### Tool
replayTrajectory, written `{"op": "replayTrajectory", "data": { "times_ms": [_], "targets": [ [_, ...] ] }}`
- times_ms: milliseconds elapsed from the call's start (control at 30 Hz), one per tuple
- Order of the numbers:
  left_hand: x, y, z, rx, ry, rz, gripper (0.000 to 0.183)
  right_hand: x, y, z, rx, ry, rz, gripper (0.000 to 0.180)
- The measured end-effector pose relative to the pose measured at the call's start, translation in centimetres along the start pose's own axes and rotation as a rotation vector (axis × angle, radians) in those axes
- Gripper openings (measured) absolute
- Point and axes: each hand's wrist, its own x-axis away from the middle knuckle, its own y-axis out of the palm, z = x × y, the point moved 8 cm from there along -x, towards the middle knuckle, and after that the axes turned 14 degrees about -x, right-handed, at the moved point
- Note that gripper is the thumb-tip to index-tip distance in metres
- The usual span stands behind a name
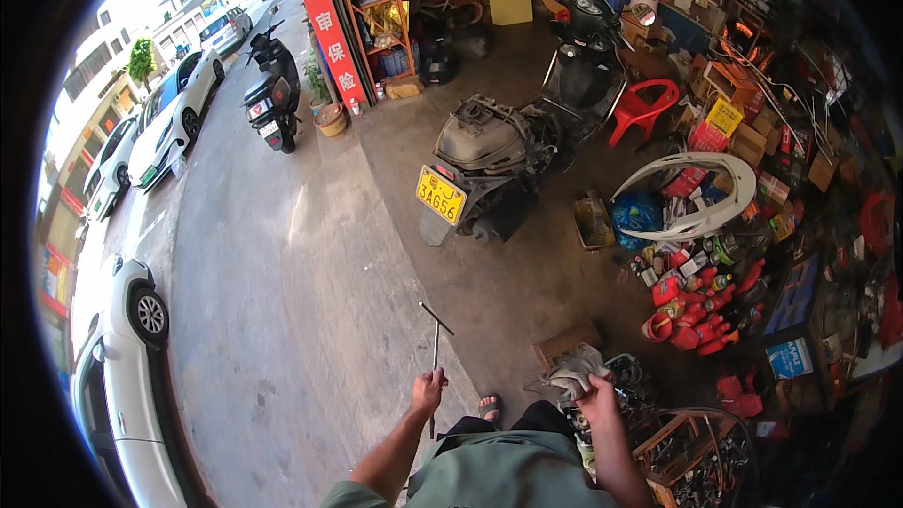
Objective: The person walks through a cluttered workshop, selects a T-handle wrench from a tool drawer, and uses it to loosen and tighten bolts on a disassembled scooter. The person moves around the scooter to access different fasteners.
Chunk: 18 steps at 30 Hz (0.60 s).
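My left hand [427,394] is closed around the shaft of a metal T-handle wrench [436,344]. Its crossbar points away from me, and the lower end shows beneath my fist. In my right hand [598,401] is a bunched greyish cloth [577,368], perhaps work gloves, pinched by the fingers. Under and beyond the cloth lie a brown box [568,341] and metal machine parts [624,374], partly hidden. Farther ahead stands a scooter [494,137] with its rear body panels off, the frame and inner parts bare.
A wooden crate of tools [695,455] sits at my right. Beyond it are red bottles [695,314], a white curved body panel [741,187], a tray [594,224] and a red plastic chair [642,109]. A black scooter [271,88] and white cars [123,367] stand outside, left.
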Motion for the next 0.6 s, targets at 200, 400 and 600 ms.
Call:
{"op": "replayTrajectory", "data": {
  "times_ms": [200,400,600],
  "targets": [
    [-5.9,-3.2,-1.2,0.152,-0.027,0.045,0.053,-9.5,7.7,2.0,0.047,0.05,-0.131,0.019],
    [-14.6,-7.7,-0.4,0.222,-0.023,0.125,0.05,-16.8,21.4,4.0,0.109,0.043,-0.16,0.021],
    [-25.2,-12.4,3.4,0.225,-0.116,0.151,0.048,-30.5,33.8,3.7,0.064,0.042,-0.284,0.029]
  ]
}}
